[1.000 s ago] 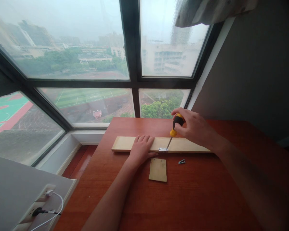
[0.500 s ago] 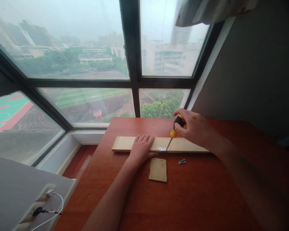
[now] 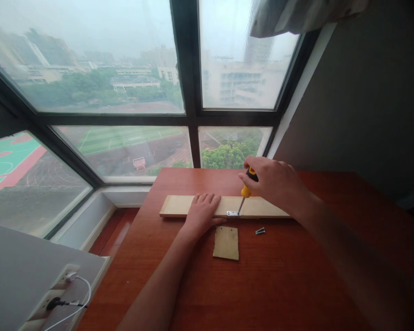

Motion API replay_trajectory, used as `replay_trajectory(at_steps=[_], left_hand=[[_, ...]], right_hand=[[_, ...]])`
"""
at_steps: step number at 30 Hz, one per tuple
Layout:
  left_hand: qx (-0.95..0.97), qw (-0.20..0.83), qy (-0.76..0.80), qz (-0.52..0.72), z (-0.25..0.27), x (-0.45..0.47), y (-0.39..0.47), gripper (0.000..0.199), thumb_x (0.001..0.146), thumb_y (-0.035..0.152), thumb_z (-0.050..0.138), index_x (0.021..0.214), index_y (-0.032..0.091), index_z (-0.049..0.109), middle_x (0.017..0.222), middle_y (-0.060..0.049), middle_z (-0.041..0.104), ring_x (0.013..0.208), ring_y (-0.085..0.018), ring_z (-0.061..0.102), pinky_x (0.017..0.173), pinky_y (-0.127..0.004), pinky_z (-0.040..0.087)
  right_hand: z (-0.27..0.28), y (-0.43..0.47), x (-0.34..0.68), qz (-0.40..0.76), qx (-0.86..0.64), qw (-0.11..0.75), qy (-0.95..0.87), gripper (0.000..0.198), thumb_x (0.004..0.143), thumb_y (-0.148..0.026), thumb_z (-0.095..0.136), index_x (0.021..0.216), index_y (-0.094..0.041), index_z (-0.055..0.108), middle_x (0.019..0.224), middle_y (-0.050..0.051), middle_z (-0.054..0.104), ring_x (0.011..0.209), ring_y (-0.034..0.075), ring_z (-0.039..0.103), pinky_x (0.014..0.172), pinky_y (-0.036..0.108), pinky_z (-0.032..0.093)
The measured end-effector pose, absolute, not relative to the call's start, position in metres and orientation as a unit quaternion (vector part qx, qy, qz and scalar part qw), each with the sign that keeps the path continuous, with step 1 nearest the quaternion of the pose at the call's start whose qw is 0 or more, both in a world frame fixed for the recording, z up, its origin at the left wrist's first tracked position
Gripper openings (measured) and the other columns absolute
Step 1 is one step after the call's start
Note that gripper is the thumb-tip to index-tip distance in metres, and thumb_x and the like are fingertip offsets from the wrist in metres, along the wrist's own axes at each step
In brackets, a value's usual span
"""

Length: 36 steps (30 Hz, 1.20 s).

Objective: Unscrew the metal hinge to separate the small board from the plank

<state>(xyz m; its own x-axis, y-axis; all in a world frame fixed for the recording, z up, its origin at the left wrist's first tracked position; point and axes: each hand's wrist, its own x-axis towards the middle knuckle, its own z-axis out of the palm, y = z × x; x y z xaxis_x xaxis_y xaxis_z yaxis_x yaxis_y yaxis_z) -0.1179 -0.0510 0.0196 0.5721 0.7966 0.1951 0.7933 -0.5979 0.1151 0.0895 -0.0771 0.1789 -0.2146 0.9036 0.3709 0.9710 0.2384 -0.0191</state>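
A long pale wooden board (image 3: 177, 205) lies across the table. My left hand (image 3: 202, 212) rests on top of it, fingers stretched out over the wood and thumb along the front edge. In my right hand (image 3: 272, 179), the fingers close around the handle of a yellow and black screwdriver (image 3: 246, 191). Its shaft slants down to the right end of a small metal hinge (image 3: 232, 214) at the board's front edge. The tip's exact seat is too small to make out. My right hand and forearm cover the board's right end.
A small tan wooden piece (image 3: 226, 243) with two holes lies in front of the board. A few loose screws (image 3: 260, 231) lie to its right on the reddish-brown table (image 3: 255, 289). Windows (image 3: 124, 147) stand behind; plugged-in cables (image 3: 86, 294) hang at lower left.
My right hand has turned around the screwdriver handle and shifted slightly left, covering more of it. The left hand, board and loose pieces stay in place.
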Motion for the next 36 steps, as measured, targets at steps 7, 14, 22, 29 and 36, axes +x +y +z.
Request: replay_trajectory(at_steps=[7, 14, 22, 29, 36], left_hand=[[0.886, 0.012, 0.449, 0.115, 0.0203, -0.1175, -0.0509, 0.070, 0.073, 0.061, 0.066, 0.130, 0.025, 0.045, 0.127, -0.011, 0.055, 0.118, -0.030, 0.047, 0.103, -0.043, 0.029], [0.884, 0.017, 0.453, 0.111, 0.0211, -0.1170, -0.0507, 0.069, 0.073, 0.060, 0.067, 0.129, 0.026, 0.046, 0.126, -0.011, 0.055, 0.119, -0.030, 0.047, 0.103, -0.043, 0.029], [0.882, 0.008, 0.459, 0.106, 0.0197, -0.1149, -0.0499, 0.070, 0.070, 0.059, 0.069, 0.127, 0.024, 0.047, 0.125, -0.012, 0.055, 0.116, -0.030, 0.048, 0.101, -0.042, 0.032], [0.875, 0.000, 0.473, 0.105, 0.0179, -0.1136, -0.0499, 0.069, 0.070, 0.059, 0.070, 0.126, 0.026, 0.048, 0.127, -0.012, 0.055, 0.115, -0.031, 0.049, 0.100, -0.043, 0.033], [0.877, -0.001, 0.469, 0.104, 0.0193, -0.1139, -0.0498, 0.069, 0.069, 0.060, 0.070, 0.126, 0.026, 0.048, 0.125, -0.011, 0.056, 0.114, -0.030, 0.050, 0.098, -0.042, 0.034]], right_hand=[[0.1814, -0.0804, 0.0943, 0.040, -0.540, 0.201, -0.817, 0.041, 0.082, -0.029, 0.054, 0.123, -0.023, 0.051, 0.101, 0.005, 0.068, 0.080, 0.018, 0.062, 0.066, 0.028, 0.043], [0.1772, -0.0776, 0.0953, -0.036, -0.592, 0.202, -0.780, 0.027, 0.086, -0.035, 0.051, 0.109, -0.023, 0.059, 0.092, 0.005, 0.069, 0.078, 0.021, 0.063, 0.063, 0.030, 0.041], [0.1813, -0.0803, 0.0947, -0.017, -0.582, 0.212, -0.785, 0.021, 0.084, -0.038, 0.053, 0.097, -0.023, 0.060, 0.088, 0.002, 0.067, 0.069, 0.017, 0.058, 0.055, 0.028, 0.036], [0.1778, -0.0748, 0.0940, -0.045, -0.586, 0.207, -0.782, 0.022, 0.083, -0.030, 0.052, 0.102, -0.023, 0.059, 0.094, 0.003, 0.068, 0.073, 0.018, 0.060, 0.058, 0.029, 0.036], [0.1796, -0.0771, 0.0931, -0.042, -0.587, 0.204, -0.782, 0.021, 0.084, -0.039, 0.052, 0.096, -0.022, 0.058, 0.086, 0.002, 0.067, 0.066, 0.016, 0.056, 0.054, 0.029, 0.033]])
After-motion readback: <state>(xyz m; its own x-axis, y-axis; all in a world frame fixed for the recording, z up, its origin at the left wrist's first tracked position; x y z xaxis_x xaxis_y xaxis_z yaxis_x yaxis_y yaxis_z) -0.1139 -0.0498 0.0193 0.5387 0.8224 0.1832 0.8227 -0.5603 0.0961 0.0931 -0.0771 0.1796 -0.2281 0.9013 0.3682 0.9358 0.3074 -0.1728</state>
